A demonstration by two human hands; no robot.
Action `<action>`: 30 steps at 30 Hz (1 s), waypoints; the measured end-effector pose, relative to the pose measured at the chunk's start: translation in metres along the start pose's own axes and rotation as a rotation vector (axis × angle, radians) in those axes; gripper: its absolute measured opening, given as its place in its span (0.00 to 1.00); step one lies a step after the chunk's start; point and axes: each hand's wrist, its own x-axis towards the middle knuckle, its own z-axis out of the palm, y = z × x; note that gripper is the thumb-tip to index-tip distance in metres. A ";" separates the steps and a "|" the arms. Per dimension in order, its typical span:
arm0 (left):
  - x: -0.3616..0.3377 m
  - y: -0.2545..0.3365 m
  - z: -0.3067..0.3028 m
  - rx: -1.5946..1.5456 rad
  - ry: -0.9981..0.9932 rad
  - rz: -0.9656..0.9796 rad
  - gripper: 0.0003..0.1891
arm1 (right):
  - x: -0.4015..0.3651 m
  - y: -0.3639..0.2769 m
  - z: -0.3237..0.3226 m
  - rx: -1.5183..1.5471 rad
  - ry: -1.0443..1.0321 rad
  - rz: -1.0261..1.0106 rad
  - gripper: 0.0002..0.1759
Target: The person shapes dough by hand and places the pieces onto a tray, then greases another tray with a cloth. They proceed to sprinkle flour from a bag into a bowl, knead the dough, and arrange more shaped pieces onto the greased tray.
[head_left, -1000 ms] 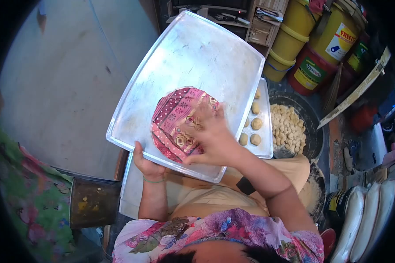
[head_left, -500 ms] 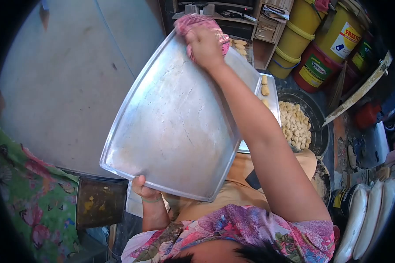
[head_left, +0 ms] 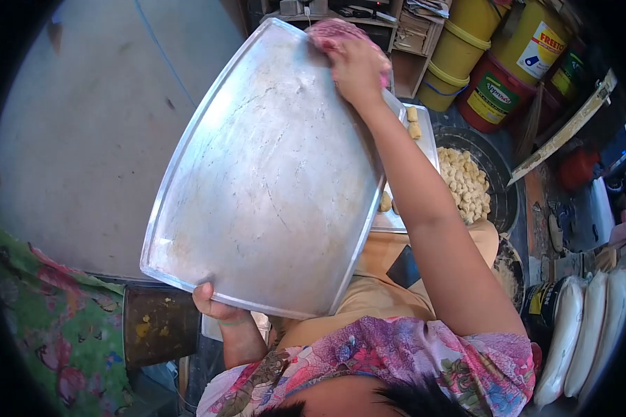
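A large metal baking tray is tilted up in front of me, its scratched flat face turned my way. My left hand grips its lower edge, with the thumb over the rim and the fingers hidden behind. At the upper right corner my right hand is closed on a pink patterned cloth, which lies against the tray's rim. Behind and to the right, a second tray carries several shaped dough pieces, partly covered by my arm and the raised tray.
Right of my knee stands a black basin full of pale dough pieces. Yellow buckets and a red bucket are stacked behind it. A rusty tin sits at left, beside a green floral cloth. Long white packages lie lower right.
My right hand and the cloth have shifted rightward along the tray's top edge, uncovering its upper corner. The tray's lower left corner has swung slightly left.
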 end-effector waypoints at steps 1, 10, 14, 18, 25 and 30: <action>0.001 -0.002 0.004 -0.008 0.029 0.022 0.41 | -0.012 0.004 -0.005 -0.117 -0.043 0.083 0.11; 0.025 -0.023 0.008 -0.065 0.230 -0.009 0.39 | -0.202 -0.155 -0.097 0.519 -0.709 -0.557 0.07; 0.012 -0.005 -0.019 -0.070 0.096 0.035 0.36 | -0.154 -0.068 -0.083 0.292 -0.572 -0.408 0.10; 0.001 0.009 -0.017 -0.090 0.031 0.033 0.35 | -0.059 0.050 -0.011 -0.075 -0.060 -0.051 0.25; 0.007 0.005 -0.019 -0.064 0.138 0.036 0.36 | -0.042 -0.131 0.047 0.382 -0.445 -0.315 0.23; 0.016 0.030 -0.012 -0.093 0.187 0.064 0.41 | -0.186 -0.212 -0.050 0.685 -0.811 -0.698 0.33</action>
